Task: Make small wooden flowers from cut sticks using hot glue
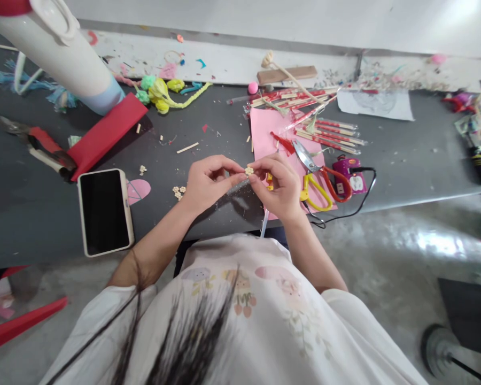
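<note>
Between my two hands, over the table's front part, is a small pale flower-shaped piece. My left hand pinches it from the left with thumb and forefinger. From the other side my right hand grips its edge the same way. Several similar pale flower pieces lie on the table beside my left wrist, and another small clump sits farther left. Close to my right hand are yellow-handled scissors and red-handled scissors, lying partly on pink paper.
A phone, a red box, pliers and a tall bottle stand or lie at left. Wrapped red-and-white sticks are behind my right hand. A purple device trails a black cable. Yellow yarn lies at the back.
</note>
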Available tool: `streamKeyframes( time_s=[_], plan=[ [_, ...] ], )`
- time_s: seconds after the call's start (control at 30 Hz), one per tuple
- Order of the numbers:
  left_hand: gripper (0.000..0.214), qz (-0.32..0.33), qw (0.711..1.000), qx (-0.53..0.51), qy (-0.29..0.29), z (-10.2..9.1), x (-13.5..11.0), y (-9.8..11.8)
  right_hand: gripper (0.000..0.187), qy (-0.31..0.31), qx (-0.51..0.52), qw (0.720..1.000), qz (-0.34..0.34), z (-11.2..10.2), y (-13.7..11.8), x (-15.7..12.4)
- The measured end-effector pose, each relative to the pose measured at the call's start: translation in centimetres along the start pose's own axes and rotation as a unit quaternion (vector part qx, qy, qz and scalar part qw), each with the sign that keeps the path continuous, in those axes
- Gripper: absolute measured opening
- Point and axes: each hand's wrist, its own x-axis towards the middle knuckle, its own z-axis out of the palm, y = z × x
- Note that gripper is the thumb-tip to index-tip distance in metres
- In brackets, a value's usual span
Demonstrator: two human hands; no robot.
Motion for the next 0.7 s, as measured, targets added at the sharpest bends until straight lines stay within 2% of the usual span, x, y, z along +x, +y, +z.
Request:
streamKeyframes(
  time_s=[0.13, 0.23, 0.57, 0.7],
  plan=[
    [0.022, 0.089, 0.996, 0.017, 0.000, -0.16, -0.03, 0.02, 0.012, 0.004, 0.005, 1.000, -0.010, 0.04, -0.46, 0.00],
    [0.024, 0.128, 0.991, 0.025, 0.013, -0.19, -0.05, -0.16, 0.013, 0.006, 0.026, 0.999, -0.019, 0.08, -0.69, 0.03],
    [0.018, 0.194, 0.980, 0.029, 0.031, -0.11, -0.10, -0.04, 0.015, -0.006, 0.040, 0.998, -0.040, 0.02, -0.48, 0.08],
    [0.019, 0.193, 0.981, 0.024, 0.028, -0.05, -0.16, -0.04, 0.015, -0.005, 0.047, 0.999, -0.026, 0.12, -0.37, -0.17]
  ],
)
